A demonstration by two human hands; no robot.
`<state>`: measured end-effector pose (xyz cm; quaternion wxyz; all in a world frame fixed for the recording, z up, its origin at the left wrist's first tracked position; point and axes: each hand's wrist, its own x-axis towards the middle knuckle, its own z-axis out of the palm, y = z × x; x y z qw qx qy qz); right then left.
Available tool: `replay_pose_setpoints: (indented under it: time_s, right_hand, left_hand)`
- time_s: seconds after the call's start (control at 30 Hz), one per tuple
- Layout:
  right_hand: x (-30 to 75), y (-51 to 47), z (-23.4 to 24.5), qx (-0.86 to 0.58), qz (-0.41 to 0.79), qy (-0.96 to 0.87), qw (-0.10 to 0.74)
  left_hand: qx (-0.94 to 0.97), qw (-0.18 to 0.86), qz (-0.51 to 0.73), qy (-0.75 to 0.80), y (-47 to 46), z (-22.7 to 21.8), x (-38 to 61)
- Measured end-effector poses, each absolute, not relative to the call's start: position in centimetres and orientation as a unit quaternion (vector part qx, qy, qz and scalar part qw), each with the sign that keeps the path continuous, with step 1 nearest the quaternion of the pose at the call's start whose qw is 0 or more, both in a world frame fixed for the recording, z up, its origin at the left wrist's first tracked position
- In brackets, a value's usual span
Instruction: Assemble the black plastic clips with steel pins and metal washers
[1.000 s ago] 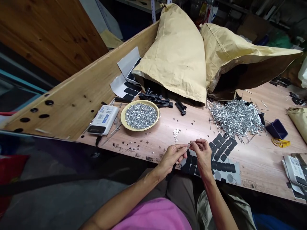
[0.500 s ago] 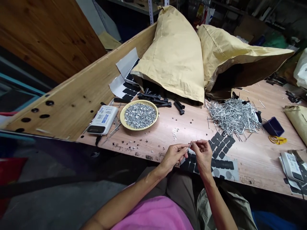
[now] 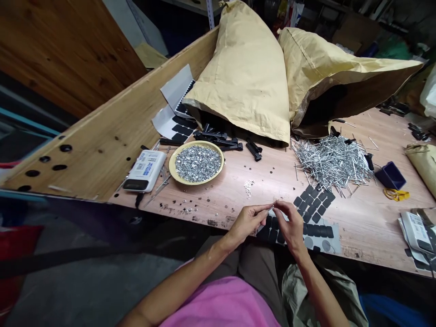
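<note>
My left hand (image 3: 248,221) and my right hand (image 3: 289,222) meet fingertip to fingertip over the near edge of the wooden table (image 3: 238,186). Both are closed in a pinch on one thin metal pin (image 3: 270,208) that spans the gap between them. Directly beneath the hands lies a grey sheet of black adhesive pads (image 3: 311,225). A small cluster of tiny washers (image 3: 250,187) lies just beyond my fingers. Further off to the left stands a yellow dish of small silver nuts (image 3: 197,162), and to the right spreads a heap of metal pins (image 3: 332,161).
Two large tan paper sacks (image 3: 252,77) lie at the back, black plastic parts (image 3: 221,138) spilling from the left one. A white box (image 3: 145,169) sits left of the dish. A blue tray (image 3: 391,176) and yellow rubber bands (image 3: 397,194) are at the right. A raised wooden board (image 3: 112,131) borders the left.
The hands stay pinched together on the pin; my right fingers have shifted slightly along it. The view has drifted a little.
</note>
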<state>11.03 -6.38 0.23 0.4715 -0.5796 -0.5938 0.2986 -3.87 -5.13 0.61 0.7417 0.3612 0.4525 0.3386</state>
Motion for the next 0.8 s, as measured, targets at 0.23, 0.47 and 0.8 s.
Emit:
replay_pose_setpoints:
  time_s: [0.23,0.47,0.8]
  right_hand:
    - [12.6,-5.3,2.0,-0.550,0.388,-0.604,0.427]
    - [13.4,-6.9,3.6,-0.536,0.446,-0.601,0.390]
    - [13.9,-10.3,6.6,-0.600,0.245,-0.699,0.301]
  left_hand:
    - [0.364,0.771,0.301,0.427,-4.7,1.3,-4.1]
    - [0.382,0.797,0.197,0.425,-5.7,3.1,-4.0]
    - [0.556,0.658,0.246,0.445,-6.7,3.4,-2.6]
